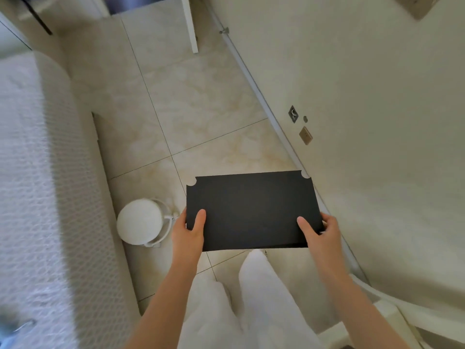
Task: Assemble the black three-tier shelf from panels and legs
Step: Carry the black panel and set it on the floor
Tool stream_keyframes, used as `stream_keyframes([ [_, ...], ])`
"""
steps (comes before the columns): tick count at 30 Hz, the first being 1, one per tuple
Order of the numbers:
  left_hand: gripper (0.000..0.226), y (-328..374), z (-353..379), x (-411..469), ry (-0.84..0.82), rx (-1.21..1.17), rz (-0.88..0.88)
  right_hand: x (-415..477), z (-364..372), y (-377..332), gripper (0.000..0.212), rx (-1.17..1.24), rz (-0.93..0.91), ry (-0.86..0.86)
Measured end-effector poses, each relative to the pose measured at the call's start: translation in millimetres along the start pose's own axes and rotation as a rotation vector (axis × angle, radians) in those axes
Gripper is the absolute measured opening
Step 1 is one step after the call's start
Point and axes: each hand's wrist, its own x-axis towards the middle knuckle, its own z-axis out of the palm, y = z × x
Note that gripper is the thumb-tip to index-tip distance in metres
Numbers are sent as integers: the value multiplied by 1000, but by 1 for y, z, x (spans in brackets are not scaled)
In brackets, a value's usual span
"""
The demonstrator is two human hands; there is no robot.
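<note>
A flat black rectangular shelf panel point(251, 210) with rounded notches cut at its two far corners is held level above the tiled floor. My left hand point(188, 231) grips its near left edge, thumb on top and fingers underneath. At the near right corner my right hand point(319, 234) holds it the same way. No legs or other panels are in view.
A small white round stool point(139, 221) stands on the floor just left of the panel. A white bed point(32, 172) fills the left side. The cream wall point(364, 96) with sockets runs along the right. My white-trousered legs point(251, 298) are below the panel. A white furniture leg point(191, 23) stands far back.
</note>
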Motion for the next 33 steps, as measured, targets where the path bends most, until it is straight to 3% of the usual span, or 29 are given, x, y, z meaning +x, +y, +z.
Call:
stream_keyframes([
  [17,26,108,117,159,165,-29,-71,248,68,-148,40,-186,-77,-209],
  [25,34,167,156,294,142,44,-66,356,147,-194,47,-265,-57,-142],
  [33,29,204,200,407,202,105,-115,472,214,-223,52,-319,-36,-186],
])
